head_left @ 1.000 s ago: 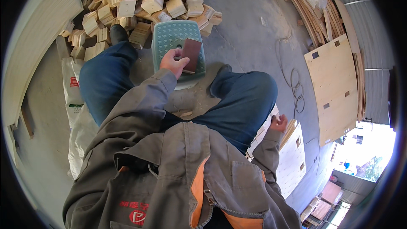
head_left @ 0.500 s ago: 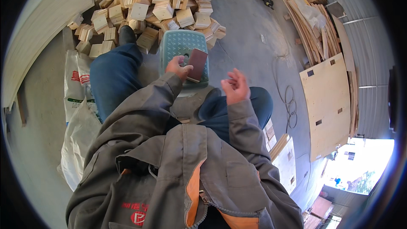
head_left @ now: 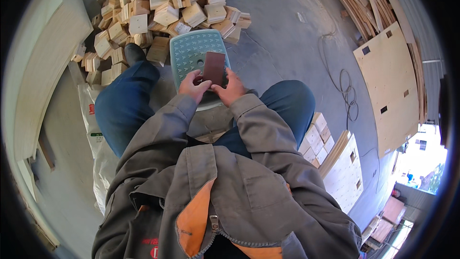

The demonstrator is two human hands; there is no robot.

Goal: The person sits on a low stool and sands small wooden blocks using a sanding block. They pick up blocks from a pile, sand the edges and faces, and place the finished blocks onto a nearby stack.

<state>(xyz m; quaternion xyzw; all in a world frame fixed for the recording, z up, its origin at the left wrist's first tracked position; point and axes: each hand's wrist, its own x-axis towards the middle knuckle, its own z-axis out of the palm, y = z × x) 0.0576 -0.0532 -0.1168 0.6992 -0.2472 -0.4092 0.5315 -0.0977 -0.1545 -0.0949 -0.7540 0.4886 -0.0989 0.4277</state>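
A flat reddish-brown rectangular block (head_left: 214, 67) stands over the light blue-green plastic stool (head_left: 187, 43) between my knees. My left hand (head_left: 193, 88) closes on its lower left corner, thumb toward the near edge. On the opposite side my right hand (head_left: 232, 89) grips the lower right corner, a finger lying along the right side. The thumbs sit near each other at the block's near edge. The block's underside is hidden, so I cannot tell whether it touches the stool top.
Beyond the stool lies a big heap of wooden blocks (head_left: 165, 14). White sacks (head_left: 98, 136) lie beside my left leg. At right are stacked small blocks (head_left: 316, 139), a leaning board (head_left: 346, 175), a coiled cable (head_left: 349, 91) and large plywood panels (head_left: 388, 86).
My right hand has come in from the right and taken hold of the block. The block has turned more upright in view and shifted slightly left. My head view has shifted too.
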